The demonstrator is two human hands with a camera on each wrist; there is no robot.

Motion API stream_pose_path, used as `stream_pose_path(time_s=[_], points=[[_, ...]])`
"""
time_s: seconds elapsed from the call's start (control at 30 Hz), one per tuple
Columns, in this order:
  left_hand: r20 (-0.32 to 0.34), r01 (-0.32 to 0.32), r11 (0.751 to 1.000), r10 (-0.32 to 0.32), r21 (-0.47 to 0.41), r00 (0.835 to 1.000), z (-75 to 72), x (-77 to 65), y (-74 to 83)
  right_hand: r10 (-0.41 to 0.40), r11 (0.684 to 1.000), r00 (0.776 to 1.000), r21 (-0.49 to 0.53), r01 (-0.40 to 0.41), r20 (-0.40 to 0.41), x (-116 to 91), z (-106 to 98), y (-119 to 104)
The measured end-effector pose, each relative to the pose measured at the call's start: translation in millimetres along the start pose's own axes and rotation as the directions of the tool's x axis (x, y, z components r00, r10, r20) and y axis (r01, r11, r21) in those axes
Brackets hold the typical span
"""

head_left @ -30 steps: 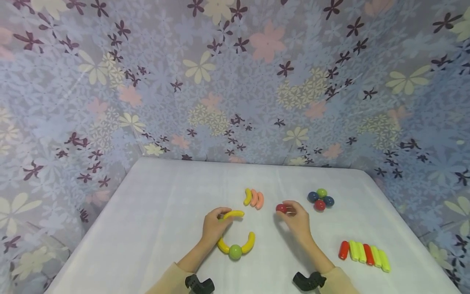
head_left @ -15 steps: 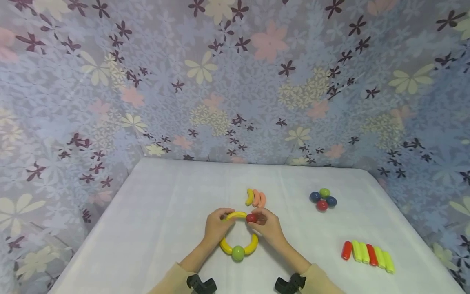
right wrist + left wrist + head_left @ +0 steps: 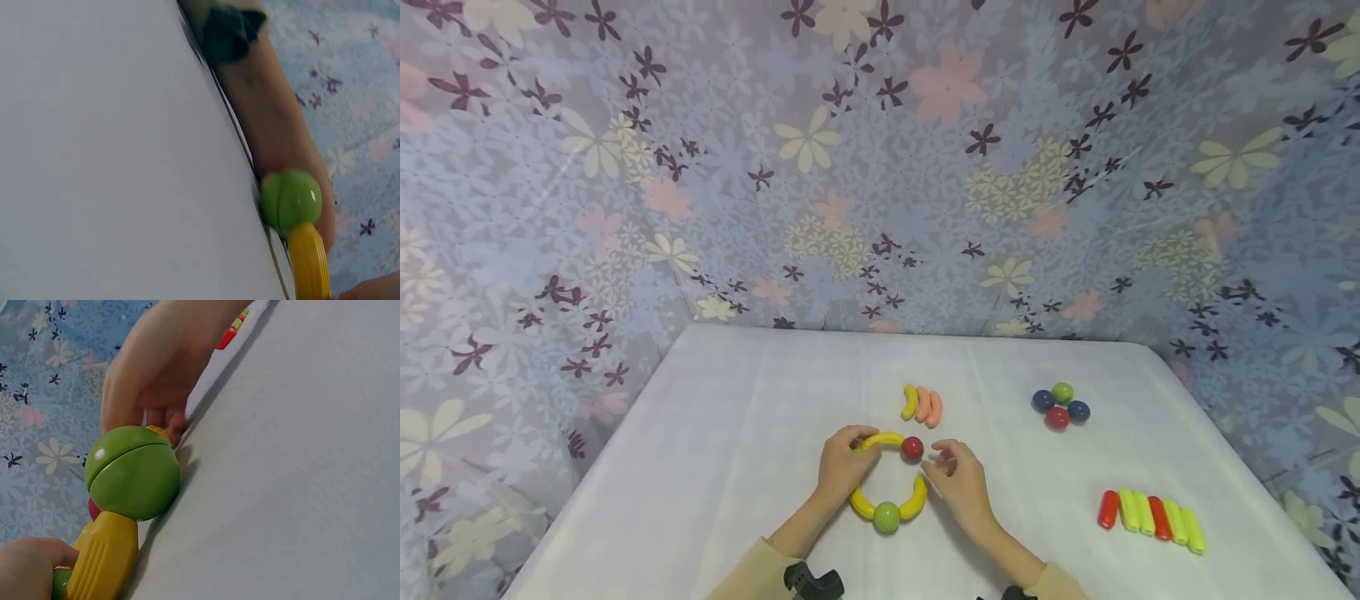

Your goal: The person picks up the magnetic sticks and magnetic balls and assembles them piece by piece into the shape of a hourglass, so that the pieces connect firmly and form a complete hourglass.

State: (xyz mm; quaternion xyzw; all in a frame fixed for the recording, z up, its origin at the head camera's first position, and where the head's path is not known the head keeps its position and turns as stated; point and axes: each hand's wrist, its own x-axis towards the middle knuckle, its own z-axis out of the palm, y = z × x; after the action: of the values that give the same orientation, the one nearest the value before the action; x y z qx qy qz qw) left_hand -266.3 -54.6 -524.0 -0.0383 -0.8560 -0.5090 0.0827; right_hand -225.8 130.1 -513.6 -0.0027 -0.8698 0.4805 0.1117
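A ring of curved yellow pieces (image 3: pixel 913 502) and balls lies at the table's middle, with a green ball (image 3: pixel 887 517) at its near side. My left hand (image 3: pixel 841 460) grips its upper left part, thumb and fingers round a curved yellow piece (image 3: pixel 883 438); a bit of green shows under the fingers. A red ball (image 3: pixel 913 448) sits at that piece's right end. Between the red ball and the right yellow piece is a gap. My right hand (image 3: pixel 961 485) is just right of the red ball, apart from it, fingers loosely bent and holding nothing. The left wrist view shows the grooved green ball (image 3: pixel 134 475) up close.
Beyond the ring lie a small yellow curved piece (image 3: pixel 909 402) and two pink curved pieces (image 3: pixel 928 408). Blue, green and red balls (image 3: pixel 1057 417) cluster at the back right. Red and lime sticks (image 3: pixel 1161 518) lie in a row at the right. A floral cloth (image 3: pixel 880 167) hangs behind the table.
My right hand brought the red ball leftward to the yellow piece's end, let go of it and drew back a little to the right. My left hand has kept its grip.
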Motion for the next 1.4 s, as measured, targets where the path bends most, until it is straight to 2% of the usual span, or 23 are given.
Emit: stream_pose_path(time_s=[0.17, 0.33, 0.5, 0.7, 1.0, 1.13, 1.23, 1.4], points=[[-0.032, 0.010, 1.000, -0.010, 0.017, 0.999, -2.4, 0.2, -1.8, 0.034, 0.999, 0.998, 0.021, -0.036, 0.056, -22.0, 4.7, -13.7], [-0.025, 0.013, 1.000, -0.012, 0.027, 1.000, -4.1, 1.1, -1.7, 0.036, 0.999, 0.998, -0.017, -0.035, 0.046, -23.4, 12.8, -19.9], [-0.012, 0.034, 0.999, -0.034, 0.033, 0.999, -4.2, 1.3, -1.6, 0.066, 0.998, 0.996, 0.010, -0.067, 0.056, -16.4, 14.4, -18.9], [0.008, -0.009, 0.999, 0.009, 0.033, 1.000, -5.8, 3.4, -2.8, 0.055, 0.997, 0.998, 0.058, -0.057, 0.023, -4.1, 8.7, -11.4], [0.074, -0.041, 0.999, 0.042, -0.006, 0.996, -4.3, 1.9, -4.1, 0.006, 0.999, 1.000, 0.039, -0.006, -0.016, 9.7, -0.2, 2.8], [0.137, -0.069, 0.998, 0.070, -0.012, 0.988, -3.5, 1.3, -3.3, -0.013, 0.999, 0.999, 0.035, 0.015, -0.037, 20.2, -6.4, 10.3], [0.173, -0.085, 0.996, 0.083, 0.004, 0.981, -3.3, 1.3, -2.7, -0.015, 1.000, 1.000, 0.023, 0.016, -0.023, 28.1, -10.2, 16.3], [0.186, -0.102, 0.995, 0.099, 0.008, 0.978, -3.7, 1.0, -1.1, -0.031, 0.999, 0.999, 0.025, 0.031, 0.020, 35.3, -14.7, 21.1]])
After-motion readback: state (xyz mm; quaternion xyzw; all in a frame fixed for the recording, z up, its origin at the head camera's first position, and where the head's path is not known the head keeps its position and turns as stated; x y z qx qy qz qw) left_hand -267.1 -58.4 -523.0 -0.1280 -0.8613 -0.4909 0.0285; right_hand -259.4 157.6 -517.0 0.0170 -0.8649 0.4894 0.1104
